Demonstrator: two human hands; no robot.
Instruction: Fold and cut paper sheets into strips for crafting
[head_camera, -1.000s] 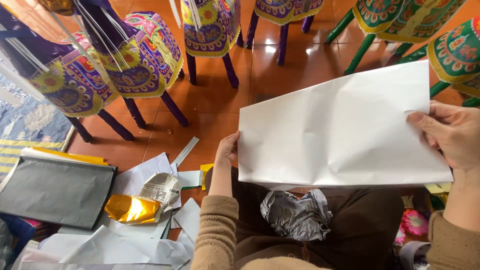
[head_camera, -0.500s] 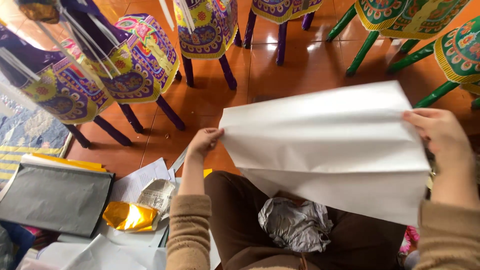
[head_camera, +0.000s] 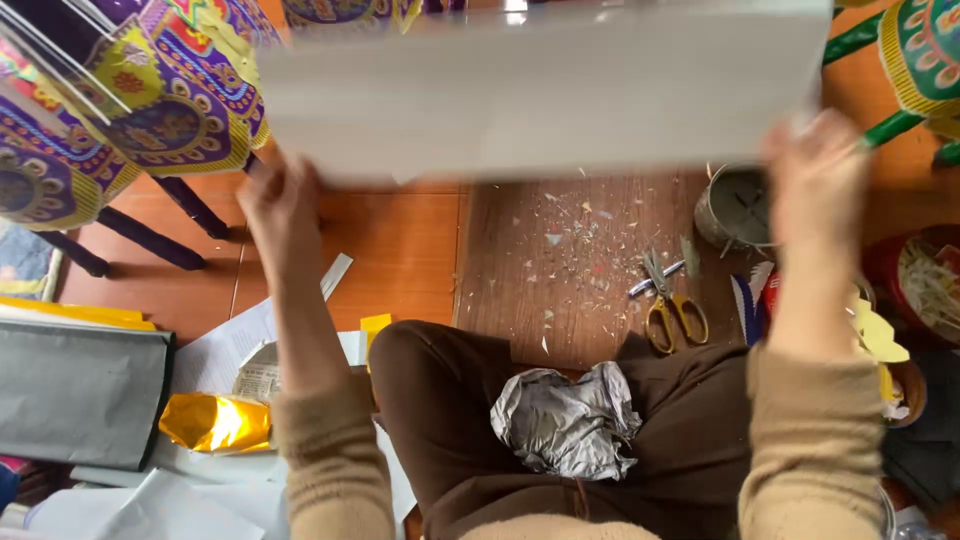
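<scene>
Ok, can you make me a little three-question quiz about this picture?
1. True or false: both hands hold up the big white paper sheet.
2. What lies on the person's lap? A) crumpled silver foil B) a book C) a cup
3. What colour are the handles of the scissors on the wooden board?

Key: 1 true: left hand and right hand grip its lower edge. 2 A, the crumpled silver foil. 3 yellow.

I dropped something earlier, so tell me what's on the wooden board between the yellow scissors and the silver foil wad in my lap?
In the head view, only the bare board edge and brown trouser leg lie between scissors and foil wad.
</scene>
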